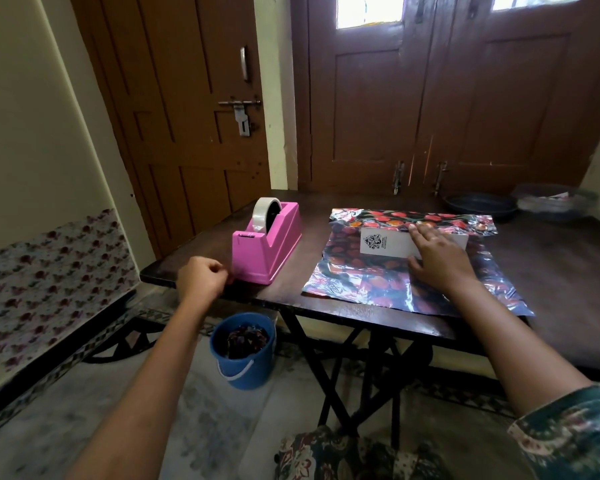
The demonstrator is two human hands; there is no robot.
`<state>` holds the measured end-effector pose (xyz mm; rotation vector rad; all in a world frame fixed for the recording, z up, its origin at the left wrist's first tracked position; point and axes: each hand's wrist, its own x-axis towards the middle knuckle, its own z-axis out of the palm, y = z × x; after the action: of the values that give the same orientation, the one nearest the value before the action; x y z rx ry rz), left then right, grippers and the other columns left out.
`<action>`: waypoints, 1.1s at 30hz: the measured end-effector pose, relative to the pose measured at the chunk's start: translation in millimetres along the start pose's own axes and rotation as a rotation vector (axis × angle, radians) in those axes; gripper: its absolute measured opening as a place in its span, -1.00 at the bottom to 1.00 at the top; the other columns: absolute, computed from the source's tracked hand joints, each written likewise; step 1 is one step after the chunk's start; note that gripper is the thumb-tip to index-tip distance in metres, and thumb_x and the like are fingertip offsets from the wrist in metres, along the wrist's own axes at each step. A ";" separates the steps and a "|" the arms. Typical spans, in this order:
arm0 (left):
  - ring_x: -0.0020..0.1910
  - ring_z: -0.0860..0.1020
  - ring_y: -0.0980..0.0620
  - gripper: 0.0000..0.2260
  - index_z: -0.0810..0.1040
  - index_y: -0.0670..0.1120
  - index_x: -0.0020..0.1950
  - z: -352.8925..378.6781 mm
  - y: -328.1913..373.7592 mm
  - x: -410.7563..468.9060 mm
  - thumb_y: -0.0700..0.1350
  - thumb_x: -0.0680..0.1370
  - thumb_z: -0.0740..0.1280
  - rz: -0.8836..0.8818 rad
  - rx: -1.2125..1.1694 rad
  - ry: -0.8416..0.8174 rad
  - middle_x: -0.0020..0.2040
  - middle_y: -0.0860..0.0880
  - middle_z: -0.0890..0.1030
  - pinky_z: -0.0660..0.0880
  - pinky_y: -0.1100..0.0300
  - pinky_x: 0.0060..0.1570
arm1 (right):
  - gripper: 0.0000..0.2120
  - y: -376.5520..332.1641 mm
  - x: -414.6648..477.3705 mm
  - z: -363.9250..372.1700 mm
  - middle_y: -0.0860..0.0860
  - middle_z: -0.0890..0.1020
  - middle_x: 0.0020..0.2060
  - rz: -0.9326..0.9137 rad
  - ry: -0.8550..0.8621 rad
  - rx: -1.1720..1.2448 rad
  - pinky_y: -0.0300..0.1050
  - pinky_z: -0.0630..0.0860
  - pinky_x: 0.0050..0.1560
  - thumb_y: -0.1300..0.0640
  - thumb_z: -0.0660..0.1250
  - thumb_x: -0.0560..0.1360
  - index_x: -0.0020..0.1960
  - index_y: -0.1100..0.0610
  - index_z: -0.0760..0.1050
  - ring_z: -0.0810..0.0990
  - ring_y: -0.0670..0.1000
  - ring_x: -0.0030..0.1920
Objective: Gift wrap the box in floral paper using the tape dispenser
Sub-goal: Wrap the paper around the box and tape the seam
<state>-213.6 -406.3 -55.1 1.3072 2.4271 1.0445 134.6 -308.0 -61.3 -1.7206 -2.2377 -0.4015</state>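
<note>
A white box (385, 244) with a black logo lies on a glossy sheet of floral paper (357, 278) spread on the dark wooden table (551, 271). My right hand (433, 258) rests flat on the box and paper with its fingers spread. A pink tape dispenser (267, 247) with a roll of clear tape stands to the left of the paper. My left hand (203, 280) hovers at the table's left front corner, just in front of the dispenser. Its fingers are curled, and thumb and finger pinch together; whether a strip of tape is between them cannot be made out.
A dark round tray (478, 206) and a clear plastic bag (551, 202) sit at the table's far right. A blue bucket (243, 351) holding crumpled paper stands on the floor below the table's left edge. Brown doors close off the space behind.
</note>
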 end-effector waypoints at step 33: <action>-0.31 0.61 -0.13 -0.66 0.57 -0.10 -0.56 195.6 210.7 -35.3 -0.14 0.43 0.43 -0.074 -0.903 -0.343 -0.39 -0.14 0.62 0.59 -0.05 -0.09 | -0.32 7.7 -6.9 10.8 0.18 -0.17 0.51 -0.083 -0.058 0.113 -0.13 -0.32 0.43 -0.04 0.06 0.59 0.51 0.25 -0.21 -0.21 0.08 0.51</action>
<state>37.2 -261.7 -64.0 0.9440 1.4302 1.4797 143.2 -308.0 -73.6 -1.6060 -2.3311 -0.2414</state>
